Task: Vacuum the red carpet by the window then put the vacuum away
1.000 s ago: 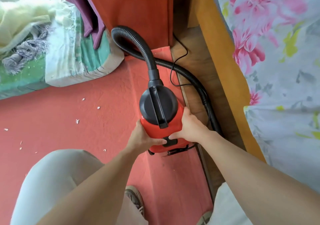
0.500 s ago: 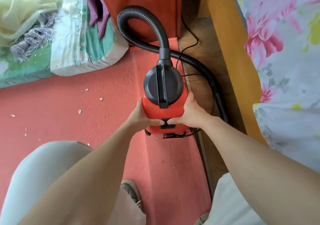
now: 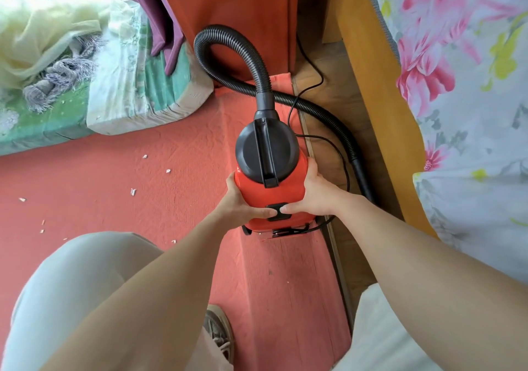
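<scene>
A small red vacuum (image 3: 273,196) with a black domed top and handle stands at the right edge of the red carpet (image 3: 114,193). My left hand (image 3: 243,202) grips its left side and my right hand (image 3: 311,196) grips its right side. Both thumbs rest on the black switch (image 3: 276,210) at its near face. A black ribbed hose (image 3: 237,53) loops from its top toward the back and runs down the right to a black tube (image 3: 361,173). Small white scraps (image 3: 133,191) lie scattered on the carpet.
A green and white mattress (image 3: 120,93) with bundled cloth lies at the back left under the window. A wooden bed frame (image 3: 377,90) with a floral sheet fills the right. A thin black cord (image 3: 311,65) trails over the wood floor strip. My knee and shoe (image 3: 218,333) are below.
The vacuum sits a little farther forward on the carpet than a second ago. Both thumbs have come together on the black switch. The hose loop stands taller.
</scene>
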